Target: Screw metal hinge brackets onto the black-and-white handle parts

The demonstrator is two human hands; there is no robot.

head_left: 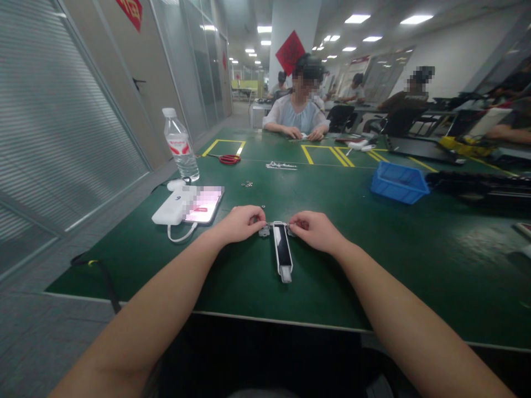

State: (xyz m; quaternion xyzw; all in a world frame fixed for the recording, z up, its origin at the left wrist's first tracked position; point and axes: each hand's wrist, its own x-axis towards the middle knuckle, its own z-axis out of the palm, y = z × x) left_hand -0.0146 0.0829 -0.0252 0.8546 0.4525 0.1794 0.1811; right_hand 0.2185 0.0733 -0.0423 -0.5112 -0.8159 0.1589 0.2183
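Observation:
A slim white-framed device with a dark face [282,247] lies on the green table in front of me, its pale narrow end toward me. A thin metal rod [271,224] crosses its far end. My left hand [248,222] pinches the rod's left end, beside a small metal bracket [264,231]. On the other side, my right hand [313,228] has its fingertips closed at the rod's right end, partly covering another small metal piece [291,232]. A tiny ring [263,207] lies just beyond my left fingers.
To the left are a white power bank [176,205], a phone [208,203] and a water bottle [182,149]. Farther off lie red-handled scissors [229,159], small rings [248,184] and metal strips [281,165]. A blue bin [399,182] stands right; a person [296,113] sits opposite.

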